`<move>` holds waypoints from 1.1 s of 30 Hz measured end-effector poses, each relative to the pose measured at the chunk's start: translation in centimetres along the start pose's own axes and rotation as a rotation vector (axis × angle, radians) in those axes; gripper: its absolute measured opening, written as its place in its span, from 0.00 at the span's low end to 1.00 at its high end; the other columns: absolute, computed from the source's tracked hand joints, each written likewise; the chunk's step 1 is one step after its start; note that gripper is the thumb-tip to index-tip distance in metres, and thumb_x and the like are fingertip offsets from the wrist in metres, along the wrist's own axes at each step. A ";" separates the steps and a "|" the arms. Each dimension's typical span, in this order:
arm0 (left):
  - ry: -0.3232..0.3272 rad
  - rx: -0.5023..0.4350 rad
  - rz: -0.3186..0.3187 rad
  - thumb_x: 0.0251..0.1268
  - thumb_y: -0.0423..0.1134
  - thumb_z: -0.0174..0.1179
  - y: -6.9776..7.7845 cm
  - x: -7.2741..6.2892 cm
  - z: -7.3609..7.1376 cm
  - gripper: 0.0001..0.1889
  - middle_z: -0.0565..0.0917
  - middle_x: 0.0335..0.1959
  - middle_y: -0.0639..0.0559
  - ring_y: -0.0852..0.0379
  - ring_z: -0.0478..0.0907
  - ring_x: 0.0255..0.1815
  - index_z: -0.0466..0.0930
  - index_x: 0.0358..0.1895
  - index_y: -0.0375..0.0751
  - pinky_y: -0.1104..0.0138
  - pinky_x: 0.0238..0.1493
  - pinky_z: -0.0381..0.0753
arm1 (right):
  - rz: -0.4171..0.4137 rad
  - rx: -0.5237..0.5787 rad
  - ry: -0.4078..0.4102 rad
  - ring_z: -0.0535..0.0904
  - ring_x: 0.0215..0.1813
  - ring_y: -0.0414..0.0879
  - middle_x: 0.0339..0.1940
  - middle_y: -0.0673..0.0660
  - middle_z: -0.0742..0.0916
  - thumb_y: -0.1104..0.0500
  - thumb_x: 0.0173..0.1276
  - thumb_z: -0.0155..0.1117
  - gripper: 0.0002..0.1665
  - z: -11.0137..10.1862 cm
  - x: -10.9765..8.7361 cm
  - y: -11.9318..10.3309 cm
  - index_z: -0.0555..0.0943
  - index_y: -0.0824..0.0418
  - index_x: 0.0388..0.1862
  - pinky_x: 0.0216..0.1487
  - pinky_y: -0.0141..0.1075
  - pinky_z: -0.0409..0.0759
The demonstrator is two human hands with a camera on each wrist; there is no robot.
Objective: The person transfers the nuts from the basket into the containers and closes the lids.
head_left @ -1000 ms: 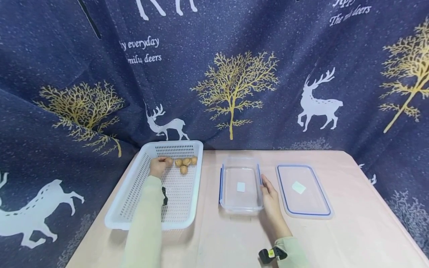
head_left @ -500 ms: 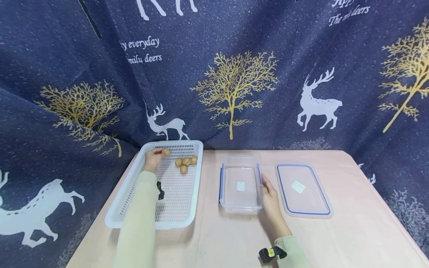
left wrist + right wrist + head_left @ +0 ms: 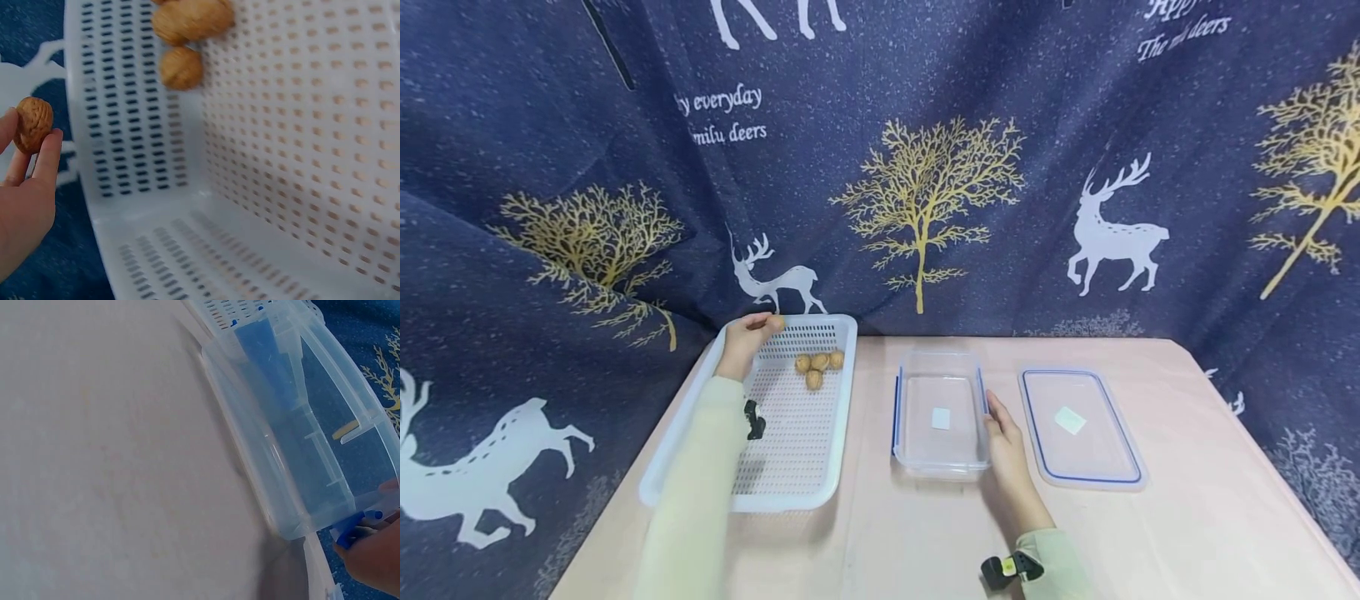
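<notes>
My left hand [image 3: 747, 343] pinches a walnut [image 3: 34, 125] between thumb and fingertips, up at the far left rim of the white perforated basket [image 3: 839, 450]. In the left wrist view the walnut is outside the basket wall, level with its rim. Several other walnuts [image 3: 814, 380] lie inside, clustered toward the far right corner. My right hand [image 3: 1009, 446] holds the right side wall of a clear plastic food container [image 3: 925, 454], its thumb and fingers at the blue side clip [image 3: 350, 530]. The container stands without its lid and has a small white label.
A clear lid [image 3: 1082, 454] with a blue seal lies flat on the pink-covered table [image 3: 895, 542], right of the container. Behind the table hangs a dark blue curtain [image 3: 1037, 100] printed with deer and trees.
My left hand has lifted the walnut up from inside the basket and moved it away to the far rim. The right hand and the container have stayed where they were.
</notes>
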State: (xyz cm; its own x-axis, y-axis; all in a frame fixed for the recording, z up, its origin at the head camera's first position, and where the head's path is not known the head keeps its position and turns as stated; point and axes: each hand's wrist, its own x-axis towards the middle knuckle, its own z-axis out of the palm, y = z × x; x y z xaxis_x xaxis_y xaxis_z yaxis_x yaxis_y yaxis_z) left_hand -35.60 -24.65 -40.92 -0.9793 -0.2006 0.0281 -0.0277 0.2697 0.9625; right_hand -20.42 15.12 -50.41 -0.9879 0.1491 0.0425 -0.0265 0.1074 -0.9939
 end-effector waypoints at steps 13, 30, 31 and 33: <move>-0.022 -0.113 0.068 0.66 0.35 0.61 3.7 -0.7 2.5 0.23 0.76 0.56 0.37 0.66 0.74 0.43 0.72 0.62 0.29 0.71 0.57 0.74 | 0.005 -0.019 -0.010 0.46 0.77 0.58 0.77 0.64 0.56 0.65 0.78 0.37 0.29 -0.1 -0.1 0.0 0.52 0.66 0.76 0.77 0.49 0.43; -0.086 -0.375 0.085 0.65 0.31 0.61 8.8 -2.3 8.8 0.22 0.78 0.50 0.43 0.64 0.79 0.41 0.72 0.62 0.29 0.69 0.57 0.77 | 0.013 -0.024 -0.011 0.49 0.77 0.60 0.77 0.64 0.57 0.65 0.77 0.35 0.29 0.0 -0.1 -0.3 0.52 0.67 0.76 0.77 0.49 0.45; -0.093 -0.387 0.087 0.65 0.31 0.61 9.1 -2.5 9.3 0.22 0.78 0.49 0.43 0.64 0.78 0.41 0.72 0.61 0.29 0.69 0.56 0.77 | 0.017 -0.027 -0.012 0.48 0.77 0.60 0.77 0.64 0.57 0.65 0.77 0.35 0.29 0.0 -0.1 -0.3 0.52 0.67 0.76 0.77 0.49 0.45; -0.103 -0.390 0.090 0.65 0.31 0.62 9.5 -3.0 10.3 0.22 0.79 0.49 0.43 0.63 0.79 0.41 0.73 0.61 0.29 0.69 0.56 0.78 | 0.019 -0.034 -0.015 0.48 0.77 0.59 0.77 0.64 0.56 0.65 0.77 0.35 0.29 0.0 -0.1 -0.4 0.51 0.66 0.76 0.77 0.49 0.44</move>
State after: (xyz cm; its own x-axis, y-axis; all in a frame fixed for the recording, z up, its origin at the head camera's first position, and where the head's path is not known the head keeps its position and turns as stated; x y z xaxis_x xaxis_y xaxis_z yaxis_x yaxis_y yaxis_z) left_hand -34.99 -11.82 -34.59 -0.9898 -0.0923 0.1083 0.1174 -0.0988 0.9882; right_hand -20.27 15.08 -50.07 -0.9904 0.1363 0.0218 -0.0028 0.1378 -0.9905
